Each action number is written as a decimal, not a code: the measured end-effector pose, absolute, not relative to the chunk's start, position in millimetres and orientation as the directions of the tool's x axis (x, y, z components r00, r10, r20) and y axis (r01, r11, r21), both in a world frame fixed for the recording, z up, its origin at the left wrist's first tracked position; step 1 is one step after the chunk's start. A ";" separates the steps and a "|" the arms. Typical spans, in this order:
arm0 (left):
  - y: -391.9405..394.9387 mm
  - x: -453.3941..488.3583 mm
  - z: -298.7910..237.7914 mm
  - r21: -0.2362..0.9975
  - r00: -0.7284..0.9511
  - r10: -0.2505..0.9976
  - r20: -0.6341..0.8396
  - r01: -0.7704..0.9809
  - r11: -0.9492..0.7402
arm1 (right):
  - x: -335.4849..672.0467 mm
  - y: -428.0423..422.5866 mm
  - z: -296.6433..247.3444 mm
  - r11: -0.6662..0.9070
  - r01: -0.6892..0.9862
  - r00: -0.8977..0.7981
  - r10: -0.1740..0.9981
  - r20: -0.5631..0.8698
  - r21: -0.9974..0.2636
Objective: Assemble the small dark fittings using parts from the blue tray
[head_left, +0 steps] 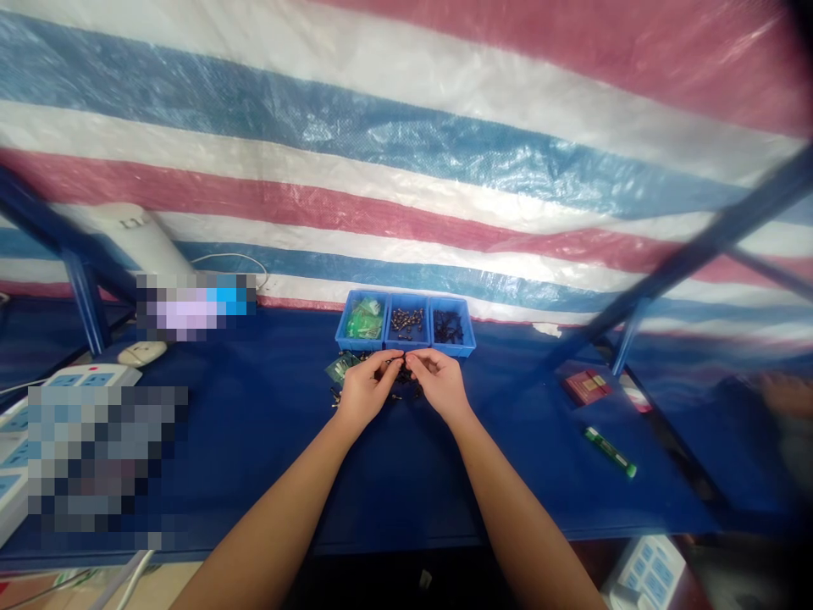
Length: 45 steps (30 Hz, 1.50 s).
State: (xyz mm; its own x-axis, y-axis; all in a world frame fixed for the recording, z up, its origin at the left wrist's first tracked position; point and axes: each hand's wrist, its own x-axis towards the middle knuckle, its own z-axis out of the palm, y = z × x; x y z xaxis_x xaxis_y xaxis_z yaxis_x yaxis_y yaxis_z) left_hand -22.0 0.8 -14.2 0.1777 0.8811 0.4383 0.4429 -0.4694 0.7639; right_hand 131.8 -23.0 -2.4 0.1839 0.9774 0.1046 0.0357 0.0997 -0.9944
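My left hand and my right hand meet over the table just in front of three joined blue bins. Both are closed, thumbs and fingers pinched tip to tip around something dark and too small to make out. Green pieces in clear plastic fill the left bin. Small brass-coloured metal parts lie in the middle bin, and small black parts in the right bin. Beside and beneath my hands are a green piece and scattered small metal and black parts, partly hidden by my fingers.
The blue tabletop carries a white power strip, a pale mouse, a red box and a green tube. Blue frame bars slope at both sides before a striped sheet. Another power strip sits below the right edge.
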 end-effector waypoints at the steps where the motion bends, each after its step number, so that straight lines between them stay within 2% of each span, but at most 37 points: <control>1: 0.8 -22.2 -14.3 0.768 0.181 0.884 0.432 0.441 -0.465 | 131.9 -22.9 -3.1 0.102 0.031 0.185 0.977 0.106 -0.994; 7: -0.3 -23.5 -12.7 0.803 0.208 0.905 0.371 0.418 -0.425 | 132.4 -22.0 -3.3 0.115 -0.008 0.176 0.978 0.112 -0.993; 12: 0.3 -23.3 -13.2 0.801 0.182 0.905 0.384 0.422 -0.425 | 131.5 -22.7 -1.0 0.118 -0.010 0.171 0.979 0.114 -0.993; 19: -0.3 -22.6 -12.4 0.796 0.160 0.902 0.401 0.427 -0.430 | 131.9 -23.0 1.3 0.042 0.008 0.170 0.984 0.043 -0.999; 30: -1.5 -22.7 -12.0 0.829 0.186 0.915 0.359 0.387 -0.404 | 132.4 -22.9 0.1 0.107 -0.028 0.130 0.986 0.102 -0.994; 45: -0.9 -22.2 -13.5 0.793 0.143 0.887 0.439 0.401 -0.458 | 132.4 -22.1 -0.2 0.084 -0.059 0.139 0.987 0.075 -0.995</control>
State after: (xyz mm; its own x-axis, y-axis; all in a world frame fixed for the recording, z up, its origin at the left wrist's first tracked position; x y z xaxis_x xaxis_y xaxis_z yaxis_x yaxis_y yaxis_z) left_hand -22.2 -0.9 -13.5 0.1432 0.8869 0.4392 0.4012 -0.4577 0.7934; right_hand 132.4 -22.1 -0.2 0.1390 0.9874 0.0754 -0.0594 0.0843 -0.9947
